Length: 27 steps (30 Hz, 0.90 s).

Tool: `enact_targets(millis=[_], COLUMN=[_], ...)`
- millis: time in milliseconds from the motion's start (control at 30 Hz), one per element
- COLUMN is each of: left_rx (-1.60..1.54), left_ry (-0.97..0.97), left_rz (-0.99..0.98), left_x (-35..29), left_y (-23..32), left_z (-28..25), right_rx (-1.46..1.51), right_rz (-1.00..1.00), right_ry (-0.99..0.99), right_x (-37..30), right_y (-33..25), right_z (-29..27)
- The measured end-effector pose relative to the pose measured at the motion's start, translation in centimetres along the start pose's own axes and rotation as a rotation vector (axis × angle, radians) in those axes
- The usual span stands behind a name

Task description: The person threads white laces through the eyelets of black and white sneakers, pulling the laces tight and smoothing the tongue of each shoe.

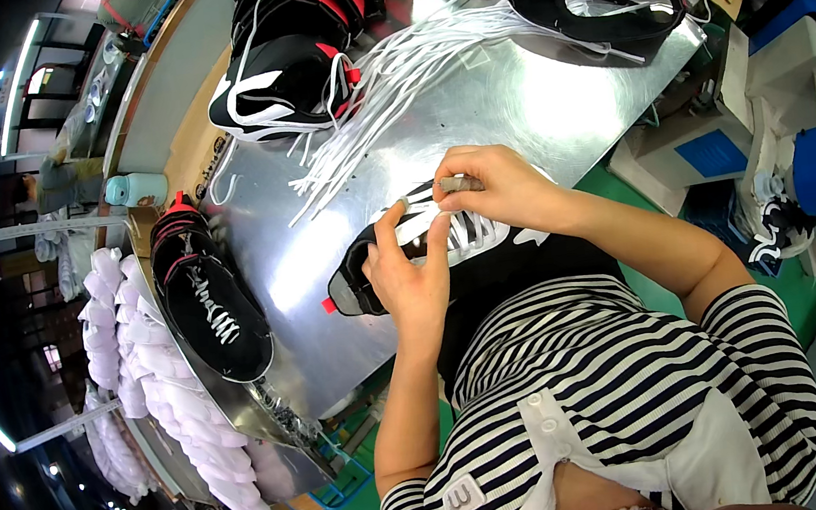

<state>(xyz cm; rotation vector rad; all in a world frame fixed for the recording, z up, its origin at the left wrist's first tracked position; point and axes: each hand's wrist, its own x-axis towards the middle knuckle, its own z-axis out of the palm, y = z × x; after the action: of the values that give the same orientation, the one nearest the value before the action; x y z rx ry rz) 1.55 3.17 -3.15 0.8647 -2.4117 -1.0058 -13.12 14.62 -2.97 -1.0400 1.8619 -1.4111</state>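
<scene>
A black and white sneaker [356, 283] with a red pull tab lies on the metal table in front of me, its heel toward the left. White shoelace [472, 235] crosses its front in rows. My left hand [410, 273] is closed on the shoe's upper near the collar, thumb and forefinger by the top eyelets. Just right of it, my right hand [496, 185] pinches at the same eyelets, apparently on the lace end, which the fingers mostly hide. A grey-brown band shows at a right finger; whether it is a wrap or something held is unclear.
White laces [399, 85] lie in a long bundle across the metal table [327, 254]. Black and red sneakers [283, 83] stand at the far left, a black shoe [596, 2] at the far right, another [217, 322] at the left edge. White padded pieces [154, 370] hang beyond.
</scene>
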Motion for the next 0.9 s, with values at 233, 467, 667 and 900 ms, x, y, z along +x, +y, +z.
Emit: enact_targets(millis=[233,467,667,900], left_rx=[0.133,0.117,-0.289,-0.249], left_ry=[0.128,0.053,0.128,0.043], left_rz=[0.093,-0.018,0.057,-0.005], left_x=[-0.5,-0.6,-0.9,-0.8], left_y=[0.9,1.1,-1.6,-1.4], left_z=[0.3,0.2,1.6,1.2], right_rx=[-0.004,-0.284,-0.740,-0.754], right_rz=[-0.008,-0.021,-0.154,-0.129], right_ry=[0.018,-0.060,-0.204,-0.239], right_x=[-1.2,-2.7,-0.6,0.2], right_y=[-0.2,-1.0,-2.0,-0.9], right_z=[-0.5,-1.5,-1.0,0.0])
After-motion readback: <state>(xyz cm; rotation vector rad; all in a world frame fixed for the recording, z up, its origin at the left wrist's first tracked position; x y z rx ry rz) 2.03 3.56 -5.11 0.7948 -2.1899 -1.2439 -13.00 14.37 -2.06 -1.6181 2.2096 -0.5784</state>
